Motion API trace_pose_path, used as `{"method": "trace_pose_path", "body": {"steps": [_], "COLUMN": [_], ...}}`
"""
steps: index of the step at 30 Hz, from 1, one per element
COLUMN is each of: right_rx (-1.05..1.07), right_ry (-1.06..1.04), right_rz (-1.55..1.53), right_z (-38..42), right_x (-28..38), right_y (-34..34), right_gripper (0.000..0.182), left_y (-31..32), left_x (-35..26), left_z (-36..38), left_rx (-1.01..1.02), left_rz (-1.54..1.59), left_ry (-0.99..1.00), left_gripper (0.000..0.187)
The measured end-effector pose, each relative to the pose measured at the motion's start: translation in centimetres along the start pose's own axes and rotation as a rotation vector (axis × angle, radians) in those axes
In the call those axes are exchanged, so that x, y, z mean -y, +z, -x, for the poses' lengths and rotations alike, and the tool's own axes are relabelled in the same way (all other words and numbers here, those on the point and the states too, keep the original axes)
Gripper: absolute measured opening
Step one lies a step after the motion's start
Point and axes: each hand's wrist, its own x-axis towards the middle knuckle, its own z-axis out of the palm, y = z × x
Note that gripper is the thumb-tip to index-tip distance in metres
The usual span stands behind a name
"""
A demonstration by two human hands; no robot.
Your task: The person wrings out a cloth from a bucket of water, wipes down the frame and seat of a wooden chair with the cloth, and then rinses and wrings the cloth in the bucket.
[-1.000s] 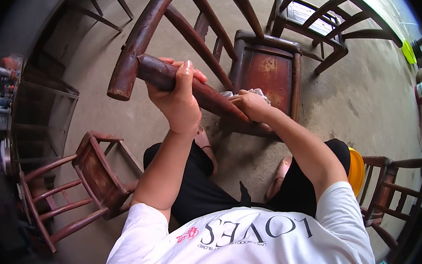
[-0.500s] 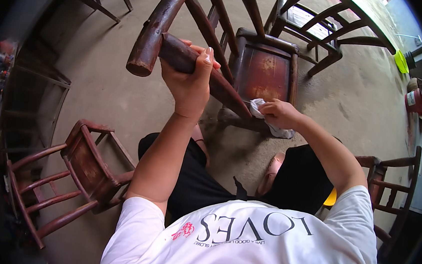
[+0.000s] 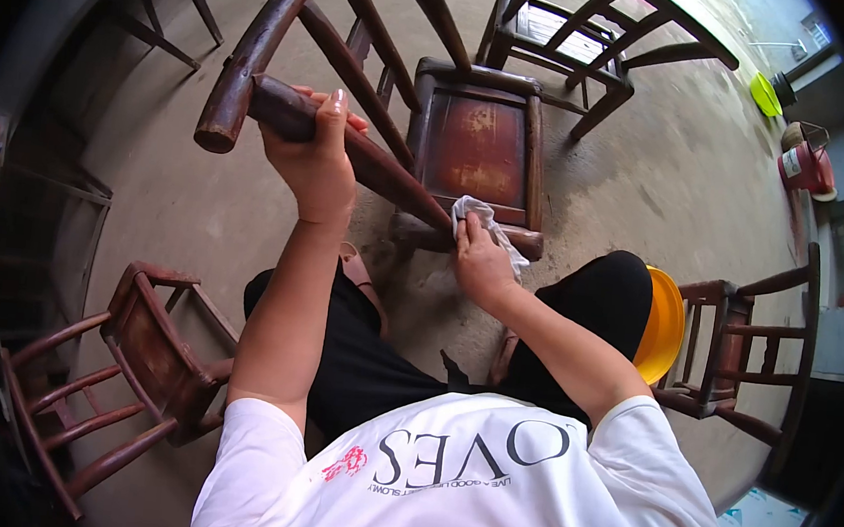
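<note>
The left hand (image 3: 312, 169), seen from my remote seat through the head camera, is wrapped around a thick, rounded upright belonging to a dark red-brown wooden chair (image 3: 474, 153). That chair is directly in front of the person, beyond the knees, on the grey concrete floor (image 3: 598, 199). I see a seat panel deep red in tone, worn to a paler, yellowish patch toward the middle and framed by rounded rails. The backrest fans out to the upper left in my view, its slim bars running up to a heavy top rail with a blunt round end.

The left hand's grip sits just below that top rail: I see the thumb lying along the near side and the fingertips showing past the far side, closed on the wood. The right hand (image 3: 485, 269) has its fingers drawn close together on a crumpled white cloth (image 3: 475, 206), bunched at the foot of the same upright, by the near edge of the seat. Part of the cloth hangs loose to the right of the fingers. I cannot tell how firmly it presses.

Beside the right knee I make out a round yellow plastic basin (image 3: 666, 325), with a reddish-brown wooden chair (image 3: 731, 341) just past it. A small brown wooden chair (image 3: 159, 341) is tilted at the lower left, well apart from both hands.
</note>
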Motion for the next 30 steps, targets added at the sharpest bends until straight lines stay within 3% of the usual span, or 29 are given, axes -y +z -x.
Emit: {"method": "trace_pose_path", "body": {"steps": [4,7,13,18,19,20,22,23,24,26,30], "right_rx": [0.112,0.029,-0.031,0.117,-0.207,-0.211,0.016,0.190,0.235,0.474,0.310], "right_ry": [-0.131,0.212,0.455,0.141,0.098,0.088,0.099,0.052,-0.038,0.322,0.078], "right_rz": [0.087,0.094,-0.060,-0.013,0.158,0.154,0.014,0.018,0.043,-0.316,-0.099], "right_z": [3.0,4.2,3.8,2.5,2.3,2.2,2.7,2.8,3.2,3.0,3.7], "right_x": [-3.9,-4.6,-1.2,4.2,4.5,4.4,3.6,2.6,1.1,0.1,1.5], "right_y": [-1.0,-0.2,0.3,2.2,6.3,6.2,4.4,1.1,0.1,-2.8,-1.6], "right_gripper": [0.050,0.055,0.060,0.061,0.060,0.060,0.060,0.057,0.052,0.052,0.049], "left_y": [-0.4,-0.5,-0.6,-0.4,-0.5,-0.6,-0.9,-1.1,-1.3,-1.3,-4.5], "left_x": [-0.1,-0.1,0.3,0.0,0.1,0.2,0.4,0.3,0.2,0.3,2.9], "left_z": [-0.2,-0.1,0.1,0.4,0.4,0.2,0.2,0.4,0.6,0.9,1.7], "left_rx": [0.049,0.042,0.047,0.049,0.055,0.049,0.088,0.115,0.121,0.169,0.068], "left_rz": [-0.037,-0.022,-0.023,-0.007,0.002,-0.003,0.015,0.013,0.015,-0.073,0.187], "left_ry": [-0.001,-0.021,-0.011,-0.023,-0.024,-0.016,-0.018,-0.018,-0.017,0.063,-0.040], "left_gripper": [0.028,0.028,0.034,0.037,0.037,0.037,0.037,0.037,0.037,0.033,0.038]}}
